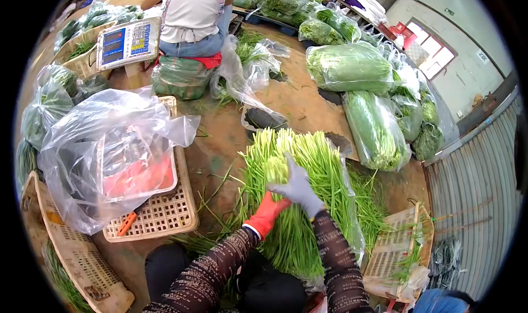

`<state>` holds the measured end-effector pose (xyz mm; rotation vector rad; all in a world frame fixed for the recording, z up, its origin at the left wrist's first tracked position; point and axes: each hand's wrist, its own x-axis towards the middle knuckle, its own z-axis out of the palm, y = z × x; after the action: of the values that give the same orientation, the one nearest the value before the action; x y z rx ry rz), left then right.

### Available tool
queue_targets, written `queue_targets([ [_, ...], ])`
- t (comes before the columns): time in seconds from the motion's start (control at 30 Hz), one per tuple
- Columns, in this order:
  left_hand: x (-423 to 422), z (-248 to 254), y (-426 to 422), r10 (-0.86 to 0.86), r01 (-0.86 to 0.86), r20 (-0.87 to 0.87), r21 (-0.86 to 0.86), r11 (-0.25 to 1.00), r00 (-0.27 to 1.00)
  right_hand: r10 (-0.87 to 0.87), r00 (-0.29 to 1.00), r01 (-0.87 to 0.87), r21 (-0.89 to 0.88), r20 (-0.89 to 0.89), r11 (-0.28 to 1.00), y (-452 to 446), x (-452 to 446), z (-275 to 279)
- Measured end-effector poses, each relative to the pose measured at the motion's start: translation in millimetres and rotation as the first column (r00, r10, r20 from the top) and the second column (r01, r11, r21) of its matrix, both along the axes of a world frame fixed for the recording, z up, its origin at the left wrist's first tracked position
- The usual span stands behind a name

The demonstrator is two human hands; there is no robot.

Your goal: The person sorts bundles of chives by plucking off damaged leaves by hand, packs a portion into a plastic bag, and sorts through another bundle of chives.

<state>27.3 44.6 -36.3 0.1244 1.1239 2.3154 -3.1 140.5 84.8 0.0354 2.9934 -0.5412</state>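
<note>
1. Hands. The left hand [268, 213], in a red glove, is bent in against the gray-gloved right hand [300, 186]; whether its fingers grip any stalks cannot be told, as they are partly hidden. The right hand is released, its fingers parted around a small pale-green bundle [276, 170].
2. Main material. The large pile of green stalks [324, 175] lies directly before the person, beneath both hands, with its paler ends pointing away. The small bundle is on top of it.
3. State of the work, as judged here. Most stalks lie lengthwise in one mass, with clear plastic [352, 195] along the right side. The plastic is not closed over them, and loose stalks [371, 211] remain outside it.
4. Right surroundings. Filled bags [349, 67] of greens lie beyond the pile; a slatted crate [385, 258] stands nearer the person.
5. Left surroundings. A pale crate [190, 208] bears a tray [168, 175] under crumpled plastic bags [74, 140], with an orange-handled tool [127, 223] beside it. A digital scale [129, 42] and a seated co-worker [192, 16] are farther off.
6. Obstructions. The plastic bags cover much of the tray; the loose stalks crowd the pile's right edge.
</note>
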Motion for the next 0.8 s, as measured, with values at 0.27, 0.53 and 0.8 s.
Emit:
queue_targets([
  [0.27, 50.1, 84.8, 26.8, 0.111, -0.290, -0.642, -0.180, 0.940, 0.759, -0.044, 0.906, -0.111, -0.336, -0.421, 0.935, -1.2, 64.3, 93.7],
  [0.53, 29.7, 124.6, 2.0, 0.058, -0.110, -0.563, -0.059, 0.992, 0.825, -0.469, 0.837, 0.221, -0.612, -0.280, 0.759, 45.7, 87.9, 92.8],
  [0.8, -13.5, 47.1, 51.7, -0.741, -0.272, -0.643, -0.761, 0.589, 0.194, -0.197, 0.679, 0.043, -0.230, -0.708, 0.972, 17.8, 145.2, 176.7],
])
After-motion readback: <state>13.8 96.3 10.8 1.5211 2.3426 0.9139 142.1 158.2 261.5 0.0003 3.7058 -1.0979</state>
